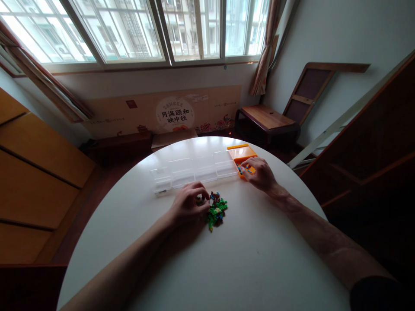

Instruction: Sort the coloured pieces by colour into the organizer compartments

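On the white round bench (259,263), a loose pile of small building pieces (218,211) is lying near the middle, just beside the left hand (191,201). The pile is showing mostly bright green, with dark brown, blue and yellow pieces mixed in. Its outline is irregular; its long axis is running roughly toward the person, and a green piece with a yellow tip is pointing that way at the near edge. The left fingers are curling at the pile's left side; whether they are gripping a piece cannot be told. Beyond, the right hand (262,173) is reaching over an orange box (242,176) containing blue pieces (239,169), its fingers bending partly closed, their hold unclear. The box's lid (242,152) is lying open, extending away from the person. Clear boxes (205,173) are forming a row leftward.
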### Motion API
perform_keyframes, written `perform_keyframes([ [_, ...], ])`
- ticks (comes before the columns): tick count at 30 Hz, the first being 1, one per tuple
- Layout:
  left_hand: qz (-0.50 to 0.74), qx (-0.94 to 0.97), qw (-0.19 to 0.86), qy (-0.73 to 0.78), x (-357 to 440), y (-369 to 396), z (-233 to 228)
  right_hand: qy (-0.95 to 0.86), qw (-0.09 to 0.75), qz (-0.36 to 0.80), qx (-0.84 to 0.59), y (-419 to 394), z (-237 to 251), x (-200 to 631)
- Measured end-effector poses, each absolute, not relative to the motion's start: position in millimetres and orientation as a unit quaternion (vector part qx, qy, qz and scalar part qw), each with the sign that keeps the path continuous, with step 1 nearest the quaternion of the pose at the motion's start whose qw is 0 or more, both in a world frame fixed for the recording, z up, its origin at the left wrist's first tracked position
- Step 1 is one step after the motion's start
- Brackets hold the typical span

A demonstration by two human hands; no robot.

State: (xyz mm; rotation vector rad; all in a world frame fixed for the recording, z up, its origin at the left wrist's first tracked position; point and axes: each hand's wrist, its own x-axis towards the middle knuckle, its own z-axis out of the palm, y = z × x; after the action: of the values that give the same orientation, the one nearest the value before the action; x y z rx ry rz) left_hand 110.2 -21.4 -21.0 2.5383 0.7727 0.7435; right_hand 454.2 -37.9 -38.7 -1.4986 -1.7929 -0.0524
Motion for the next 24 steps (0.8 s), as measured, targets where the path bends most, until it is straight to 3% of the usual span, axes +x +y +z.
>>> perform_keyframes([
  [9,0.320,0.889,0.201,0.258,115.7,-17.2,-28.3,-0.751,0.437,0.007,-0.494,-53.4,-21.6,428.2],
  [16,0.330,0.891,0.199,0.240,121.8,-15.5,-30.6,-0.840,0.402,0.107,-0.348,-67.3,-24.9,385.8],
  [24,0.319,0.906,0.182,0.209,121.1,-16.8,-27.3,-0.847,0.407,0.100,-0.328,-62.9,-31.7,382.3],
])
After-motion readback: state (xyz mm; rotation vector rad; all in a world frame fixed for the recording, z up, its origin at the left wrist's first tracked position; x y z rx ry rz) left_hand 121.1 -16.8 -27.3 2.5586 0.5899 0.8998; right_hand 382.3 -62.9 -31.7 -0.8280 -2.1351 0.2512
